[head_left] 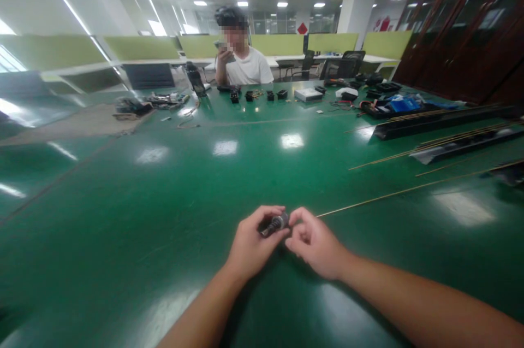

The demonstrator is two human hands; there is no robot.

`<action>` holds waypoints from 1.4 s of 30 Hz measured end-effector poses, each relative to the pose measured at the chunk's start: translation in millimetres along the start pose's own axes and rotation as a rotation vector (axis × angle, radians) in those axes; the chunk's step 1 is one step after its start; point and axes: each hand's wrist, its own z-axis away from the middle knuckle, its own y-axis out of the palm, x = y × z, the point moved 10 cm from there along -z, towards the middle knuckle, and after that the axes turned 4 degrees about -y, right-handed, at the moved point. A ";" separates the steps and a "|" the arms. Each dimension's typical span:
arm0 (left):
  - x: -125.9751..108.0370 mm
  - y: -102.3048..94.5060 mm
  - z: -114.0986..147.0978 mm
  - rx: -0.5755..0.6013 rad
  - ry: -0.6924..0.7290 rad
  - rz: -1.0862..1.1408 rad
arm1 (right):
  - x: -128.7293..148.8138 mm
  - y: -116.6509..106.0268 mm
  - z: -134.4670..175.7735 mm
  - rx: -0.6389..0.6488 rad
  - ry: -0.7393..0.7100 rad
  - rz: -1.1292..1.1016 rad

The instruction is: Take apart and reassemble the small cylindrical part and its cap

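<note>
My left hand (pixel 256 241) is closed around a small dark cylindrical metal part (pixel 277 223), thumb on the near side and fingers on the far side. The part has a wider greyish end toward the right and a narrower, stepped end toward the lower left. Close beside its wide end is my right hand (pixel 313 241), fingers curled in and thumb drawn toward them. What the right fingers hold, if anything, is hidden. A thin brass-coloured rod (pixel 368 204) runs from behind the right hand toward the right edge; I cannot tell whether that hand touches it.
Black trays (pixel 446 118) and more thin rods (pixel 409 157) lie on the green table (pixel 164 200) at right. Along the far side are small black blocks (pixel 270 95), a white box (pixel 309 94), a bottle (pixel 195 79) and loose parts. Across sits a person (pixel 249 66), one hand raised.
</note>
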 end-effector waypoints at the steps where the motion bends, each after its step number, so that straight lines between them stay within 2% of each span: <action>1: 0.8 -0.1 0.3 0.005 -0.002 0.009 | 1.6 0.5 0.6 0.003 -0.010 0.032; 5: -4.2 1.4 2.6 0.032 0.021 0.007 | 4.4 2.9 2.9 0.023 -0.022 0.084; 19: -9.7 -4.0 7.0 -0.031 0.064 -0.025 | 2.6 4.1 4.9 0.047 -0.020 0.088; 26: -7.4 -8.1 6.6 -0.104 0.036 -0.062 | 1.5 2.4 4.3 0.030 -0.012 0.100; 30: -13.0 -11.4 6.0 -0.132 0.073 -0.073 | 1.4 3.1 6.0 0.036 -0.007 0.083; 42: -26.8 -8.9 8.0 -0.095 0.171 -0.127 | 3.2 -1.3 6.0 -0.022 0.006 0.005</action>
